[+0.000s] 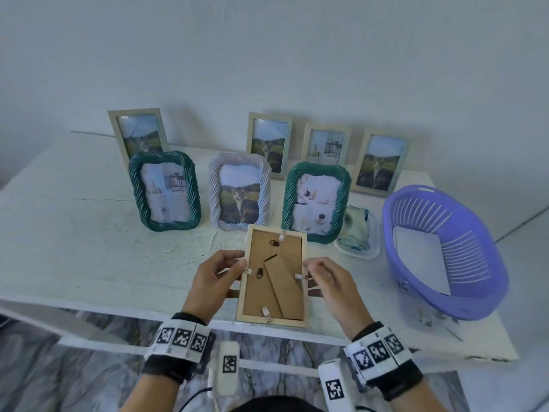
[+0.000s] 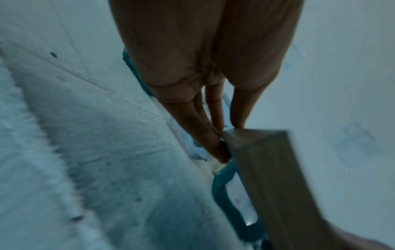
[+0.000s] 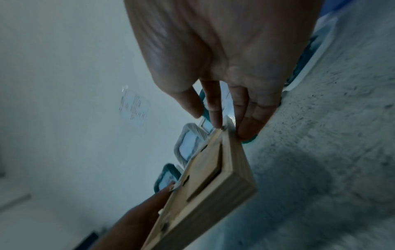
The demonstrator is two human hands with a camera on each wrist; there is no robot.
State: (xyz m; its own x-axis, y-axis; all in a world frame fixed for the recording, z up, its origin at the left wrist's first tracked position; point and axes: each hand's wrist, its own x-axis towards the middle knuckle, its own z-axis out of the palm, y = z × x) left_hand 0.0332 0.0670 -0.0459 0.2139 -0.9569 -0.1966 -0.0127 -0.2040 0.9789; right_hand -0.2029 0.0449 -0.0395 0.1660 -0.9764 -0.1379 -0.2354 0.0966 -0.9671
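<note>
The wood frame [image 1: 258, 295] is pale tan round the rim, with a brown cardboard back and small white tabs. Left teal frame [image 1: 162, 156] and right teal frame [image 1: 318, 168] have a twisted rope pattern; the lilac frame [image 1: 214, 191] has the same twist in whitish lilac. Back frames [image 1: 269, 115] are plain silvery beige. Basket [image 1: 469, 263] is lavender with slotted walls and has a white sheet [image 1: 419, 257] inside. Table [image 1: 89, 248] is white. Wristbands [image 1: 181, 340] carry black-and-white square codes.

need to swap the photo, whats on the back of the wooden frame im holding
On the wooden frame: brown backing board, a stand leg, two dark hangers, four white tabs. Its front and any photo inside face away, hidden.
</note>
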